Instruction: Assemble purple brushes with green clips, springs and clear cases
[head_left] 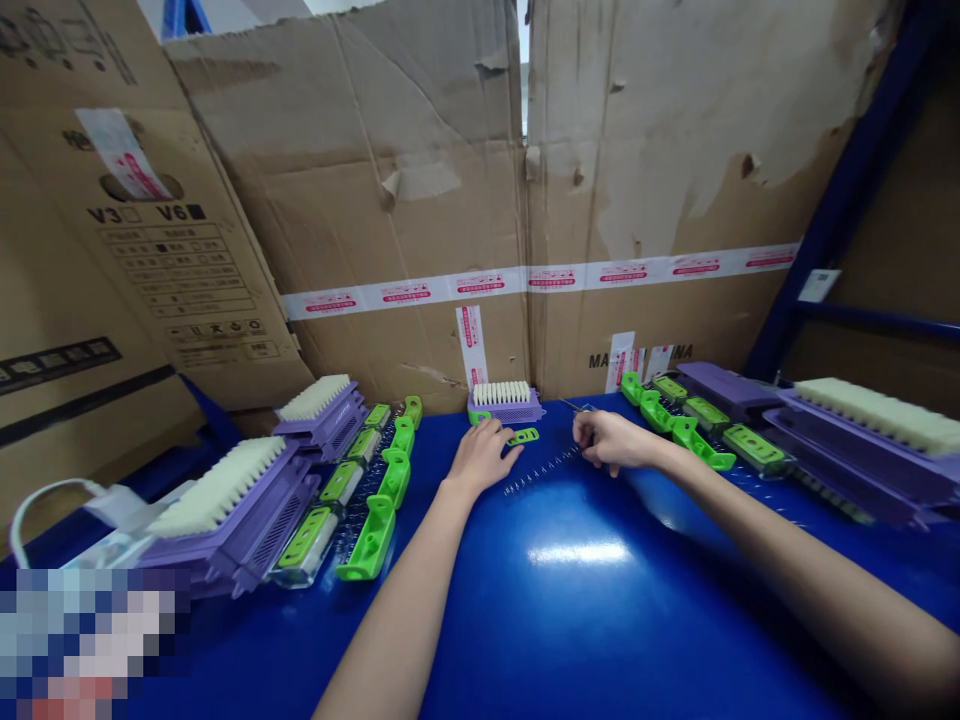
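My left hand (481, 456) rests low over the blue table, fingers extended and thumb apart. Its fingertips are at a green bracket (480, 417), partly hidden by them, and beside a flat green plate (523, 436) with holes. Just behind stands a purple part with cream bristle-like rows (505, 400). To the right, my right hand (609, 441) has its fingers curled together around a thin metal rod (571, 405), whose tip points to the upper left. A line of small spiky metal pieces (541, 470), too small to name exactly, runs between my hands.
On the left are purple parts with cream tops (225, 485), green-topped clear blocks (304, 540), green brackets (371, 540) and a white power strip (120, 535). Similar purple parts (877, 440) and green brackets (697, 440) lie right. Taped cardboard (405, 220) walls the back.
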